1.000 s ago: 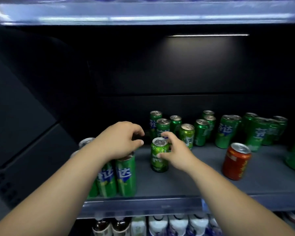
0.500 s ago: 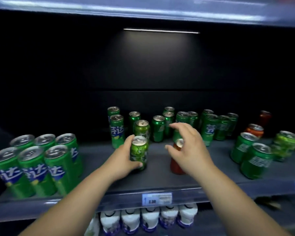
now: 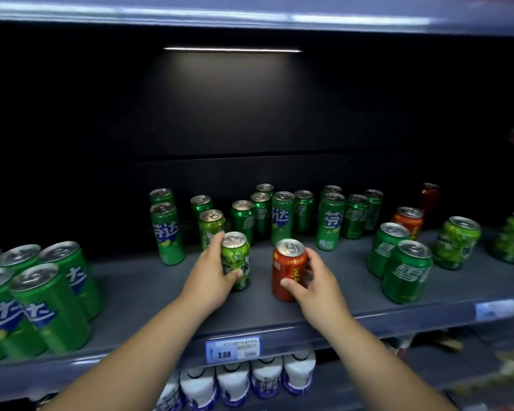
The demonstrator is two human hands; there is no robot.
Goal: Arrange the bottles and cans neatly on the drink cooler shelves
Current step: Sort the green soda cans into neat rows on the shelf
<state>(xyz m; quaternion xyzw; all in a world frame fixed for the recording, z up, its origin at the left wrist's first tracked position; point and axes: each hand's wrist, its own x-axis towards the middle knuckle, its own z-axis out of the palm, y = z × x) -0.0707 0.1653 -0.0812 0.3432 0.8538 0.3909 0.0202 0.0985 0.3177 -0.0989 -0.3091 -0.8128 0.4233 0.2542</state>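
Note:
On the grey cooler shelf (image 3: 149, 295) my left hand (image 3: 211, 277) grips a short light-green can (image 3: 237, 256) that stands upright near the middle. Just to its right my right hand (image 3: 315, 280) grips a red can (image 3: 288, 268), also upright. A neat block of tall green cans (image 3: 39, 301) fills the shelf's left end. Several loose green cans (image 3: 282, 218) stand scattered along the back. Two green cans (image 3: 404, 262) and an orange can (image 3: 407, 221) stand at the right.
Light-green cans (image 3: 456, 241) sit at the far right of the shelf. A price tag reading 2.50 (image 3: 232, 350) hangs on the shelf's front edge. White bottles (image 3: 250, 378) line the shelf below. The shelf above overhangs the top of the view.
My left hand took over the light-green can from my right hand. My right hand moved right and closed round the red can. The view shifted right.

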